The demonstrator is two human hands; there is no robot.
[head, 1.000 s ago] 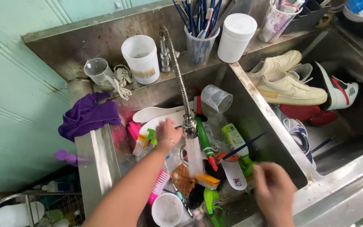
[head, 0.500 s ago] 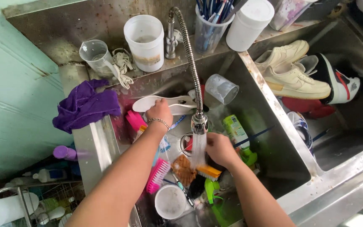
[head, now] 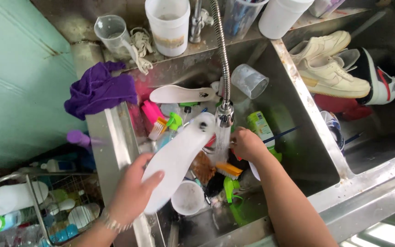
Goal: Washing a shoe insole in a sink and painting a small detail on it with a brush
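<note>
Now the left hand (head: pixel 131 194) grips the white insole (head: pixel 177 160), its length slanting up toward the tap (head: pixel 225 114); the right hand (head: pixel 248 144) is curled just beside the stream

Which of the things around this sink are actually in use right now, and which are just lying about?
In use: white insole in the left hand; right hand beside the running tap.

Lying about: purple cloth, cream shoes, second insole, pink brush, measuring jug.

Steel double sink (head: pixel 115 137), purple cloth (head: pixel 98 90) on rim, cream sneakers (head: pixel 328 68) in right basin
</note>
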